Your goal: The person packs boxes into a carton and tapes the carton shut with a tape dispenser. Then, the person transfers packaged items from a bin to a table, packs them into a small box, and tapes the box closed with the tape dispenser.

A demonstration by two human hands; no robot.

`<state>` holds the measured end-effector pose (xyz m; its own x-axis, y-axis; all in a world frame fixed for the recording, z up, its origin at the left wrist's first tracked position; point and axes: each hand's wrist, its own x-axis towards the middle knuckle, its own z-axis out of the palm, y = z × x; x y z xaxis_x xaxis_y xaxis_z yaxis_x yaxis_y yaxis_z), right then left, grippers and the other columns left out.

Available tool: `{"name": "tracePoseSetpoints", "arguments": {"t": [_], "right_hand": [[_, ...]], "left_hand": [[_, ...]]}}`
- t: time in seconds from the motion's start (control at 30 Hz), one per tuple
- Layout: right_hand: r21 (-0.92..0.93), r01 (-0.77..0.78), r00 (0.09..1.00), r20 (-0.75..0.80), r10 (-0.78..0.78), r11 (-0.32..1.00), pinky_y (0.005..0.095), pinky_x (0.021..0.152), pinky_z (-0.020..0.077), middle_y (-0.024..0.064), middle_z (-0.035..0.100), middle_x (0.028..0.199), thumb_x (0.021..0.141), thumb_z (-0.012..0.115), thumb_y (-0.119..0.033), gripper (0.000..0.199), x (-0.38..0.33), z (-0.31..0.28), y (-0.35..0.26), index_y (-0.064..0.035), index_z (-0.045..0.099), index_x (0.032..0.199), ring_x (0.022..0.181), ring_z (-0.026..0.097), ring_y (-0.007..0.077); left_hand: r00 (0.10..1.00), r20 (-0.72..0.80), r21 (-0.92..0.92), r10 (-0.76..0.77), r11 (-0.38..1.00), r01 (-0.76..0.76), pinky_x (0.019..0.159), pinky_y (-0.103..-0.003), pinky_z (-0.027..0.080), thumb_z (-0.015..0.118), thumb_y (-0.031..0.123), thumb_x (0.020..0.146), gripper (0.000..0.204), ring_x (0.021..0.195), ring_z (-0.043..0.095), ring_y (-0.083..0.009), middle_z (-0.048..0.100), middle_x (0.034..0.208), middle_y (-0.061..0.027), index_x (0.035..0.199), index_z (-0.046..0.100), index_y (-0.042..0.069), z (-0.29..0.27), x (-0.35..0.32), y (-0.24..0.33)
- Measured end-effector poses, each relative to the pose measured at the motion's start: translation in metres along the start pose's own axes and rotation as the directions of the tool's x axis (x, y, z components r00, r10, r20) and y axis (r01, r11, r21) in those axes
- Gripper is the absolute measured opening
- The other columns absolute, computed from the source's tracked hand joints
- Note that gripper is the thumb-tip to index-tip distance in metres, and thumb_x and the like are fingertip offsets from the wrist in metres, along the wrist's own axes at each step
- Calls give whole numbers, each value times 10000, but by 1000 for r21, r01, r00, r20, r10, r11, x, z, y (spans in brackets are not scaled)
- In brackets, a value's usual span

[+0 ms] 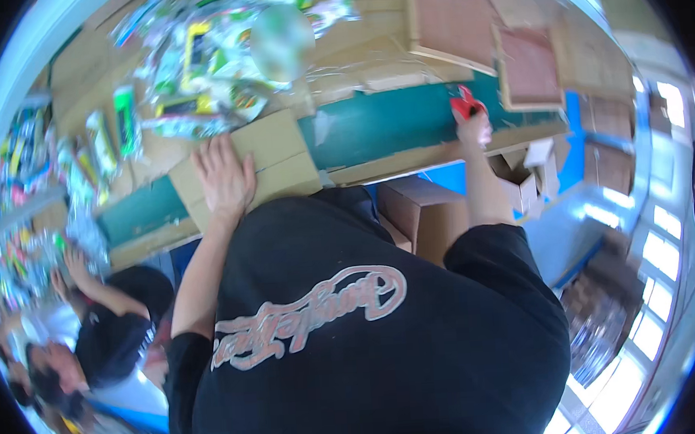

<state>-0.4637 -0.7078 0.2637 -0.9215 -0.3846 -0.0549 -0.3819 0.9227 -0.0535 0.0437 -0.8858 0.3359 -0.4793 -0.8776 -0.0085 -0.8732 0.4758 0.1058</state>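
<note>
A brown cardboard box (284, 153), its flaps closed, sits at the near edge of the workbench in front of me. My left hand (226, 179) lies flat on top of it with the fingers stretched out. Off to the right, my right hand (476, 126) is closed around a red tape dispenser (464, 101), held over the green bench surface (389, 123). The hand covers the lower part of the dispenser.
Plastic-wrapped packs (219, 62) in green, yellow and white are heaped behind the box. Reddish-brown boards (529, 67) lie at the far right. An open carton (423, 212) stands below the bench edge. A co-worker (115, 327) is at the left.
</note>
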Motion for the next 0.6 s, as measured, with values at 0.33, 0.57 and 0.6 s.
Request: {"name": "tracePoseSetpoints", "arguments": {"t": [0.33, 0.57, 0.6], "right_hand": [[881, 9, 587, 379, -715, 474, 338, 926, 461, 58, 640, 1051, 881, 717, -278, 273, -111, -94, -70, -48, 674, 1023, 1009, 589, 175], [852, 448, 3, 301, -953, 271, 400, 1000, 436, 115, 640, 1118, 727, 794, -290, 326, -203, -117, -238, -22, 731, 901, 1188, 555, 295], [778, 543, -28, 392, -919, 315, 412, 1019, 427, 108, 639, 1152, 728, 801, -317, 360, -202, -120, -240, -20, 733, 919, 1225, 540, 312]], "left_hand": [[993, -114, -178, 30, 983, -50, 1160, -547, 188, 544, 365, 922, 518, 1314, 378, -342, 479, 1331, -151, 1338, 485, 62, 1, 9, 2], [979, -181, -438, 90, 884, -162, 1155, -524, 213, 534, 277, 942, 235, 1303, 402, -307, 523, 1317, -92, 1086, 666, 146, 7, 15, -26], [981, -164, -509, 104, 843, -174, 1158, -512, 213, 534, 268, 944, 221, 1306, 403, -299, 521, 1331, -86, 1047, 682, 140, 8, 15, -31]]}}
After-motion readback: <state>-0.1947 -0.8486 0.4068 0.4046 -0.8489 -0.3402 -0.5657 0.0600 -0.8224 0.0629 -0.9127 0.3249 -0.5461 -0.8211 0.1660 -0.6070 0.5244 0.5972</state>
